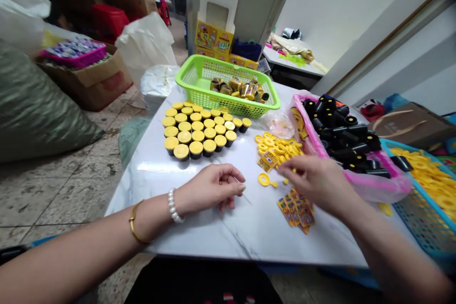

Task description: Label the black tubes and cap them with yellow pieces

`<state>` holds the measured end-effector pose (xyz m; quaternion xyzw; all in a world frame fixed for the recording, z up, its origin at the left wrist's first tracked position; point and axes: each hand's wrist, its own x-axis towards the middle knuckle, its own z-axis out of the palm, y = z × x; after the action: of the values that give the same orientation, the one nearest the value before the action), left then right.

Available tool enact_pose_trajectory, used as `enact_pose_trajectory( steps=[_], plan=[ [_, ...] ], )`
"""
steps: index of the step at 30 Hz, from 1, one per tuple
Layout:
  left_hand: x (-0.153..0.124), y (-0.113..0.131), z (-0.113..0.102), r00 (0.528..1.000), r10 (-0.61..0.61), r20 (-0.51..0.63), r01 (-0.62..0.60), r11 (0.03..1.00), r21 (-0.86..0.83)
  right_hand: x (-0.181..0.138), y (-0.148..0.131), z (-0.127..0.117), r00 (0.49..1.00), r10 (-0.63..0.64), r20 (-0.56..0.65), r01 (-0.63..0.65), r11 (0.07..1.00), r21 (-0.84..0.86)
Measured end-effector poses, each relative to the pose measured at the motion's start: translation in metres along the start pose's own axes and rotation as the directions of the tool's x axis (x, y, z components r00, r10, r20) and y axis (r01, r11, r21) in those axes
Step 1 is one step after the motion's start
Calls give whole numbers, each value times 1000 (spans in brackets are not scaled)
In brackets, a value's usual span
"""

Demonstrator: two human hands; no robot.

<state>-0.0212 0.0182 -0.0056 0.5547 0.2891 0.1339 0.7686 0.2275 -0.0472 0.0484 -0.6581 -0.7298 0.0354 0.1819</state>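
Observation:
My left hand [218,186] hovers over the white marbled table [199,235], its fingers curled in and the thumb against them. What it holds, if anything, is hidden. On the right, my right hand [313,178] is blurred, with thumb and fingers pinched together. Its fingertips meet the edge of a small printed card [268,161] beside a pile of yellow plastic ring wands [276,145]; I cannot tell whether they grip it. One loose yellow ring wand [265,180] lies just left of these fingertips. Fanned printed cards [296,211] lie below that hand.
Black tubs with yellow lids [197,137] stand in rows at the left. Behind them is a green basket [213,99] with wrapped tubs. At right are a pink-edged bin [390,178] of black containers and a blue basket [415,209] of yellow parts. A clear bag [280,123] lies between.

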Motion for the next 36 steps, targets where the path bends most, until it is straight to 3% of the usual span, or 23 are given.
enact_pose_trajectory(
  steps=[3, 6, 11, 15, 20, 27, 32, 36],
  plan=[
    [0, 1, 3, 1000, -6, 13, 5, 999, 45, -72, 22, 11, 990, 59, 126, -59, 998, -2],
    [1, 2, 5, 1000, -13, 25, 12, 998, 61, -98, 40, 26, 989, 127, 79, -134, 986, 96],
    [3, 3, 4, 1000, -13, 17, 12, 998, 54, -83, 49, 34, 988, 154, -23, -146, 969, 199],
    [3, 3, 1, 1000, 6, 11, -7, 999, 36, -74, 47, 22, 995, 103, -2, -101, 981, 165],
    [1, 2, 3, 1000, -4, 6, 3, 999, 41, -93, 52, 22, 963, 222, -149, -195, 964, 178],
    [-1, 3, 6, 1000, 13, -23, -11, 997, 71, -113, 48, 41, 949, 214, -233, -176, 969, 173],
    [0, 4, 9, 995, 77, -68, -77, 997, 3, -88, 16, 28, 904, 104, -415, -41, 987, 157],
    [-2, 5, 14, 988, 128, -90, -129, 992, -2, -47, -26, 36, 895, -169, -413, 230, 968, 101]
  ],
)
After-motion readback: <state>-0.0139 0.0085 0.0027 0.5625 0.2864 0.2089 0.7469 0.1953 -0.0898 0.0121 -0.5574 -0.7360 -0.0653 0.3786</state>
